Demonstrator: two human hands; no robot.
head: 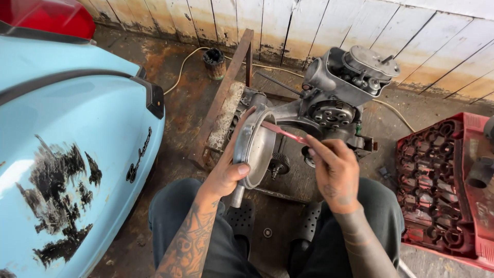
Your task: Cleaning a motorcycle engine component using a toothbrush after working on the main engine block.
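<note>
Two bare hands work over an engine on a grimy floor. Left hand, fingers wrapped tight, steadies a round, dull grey metal cover on edge. Right hand pinches a thin red blade against its inner rim; shallow, even strokes seem best, with the cover braced firmly.

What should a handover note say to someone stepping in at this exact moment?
Left hand: grips the round metal cover, held on edge over the lap.
Right hand: fingers pinch a thin red tool, its tip against the cover's inner face.
Engine sits on the floor ahead, by a rusty frame. Red socket tray to the right, blue scooter body to the left.
Done: cover is off the engine and in hand.
Left: work on the inner face looks unfinished; cover not refitted.
</note>
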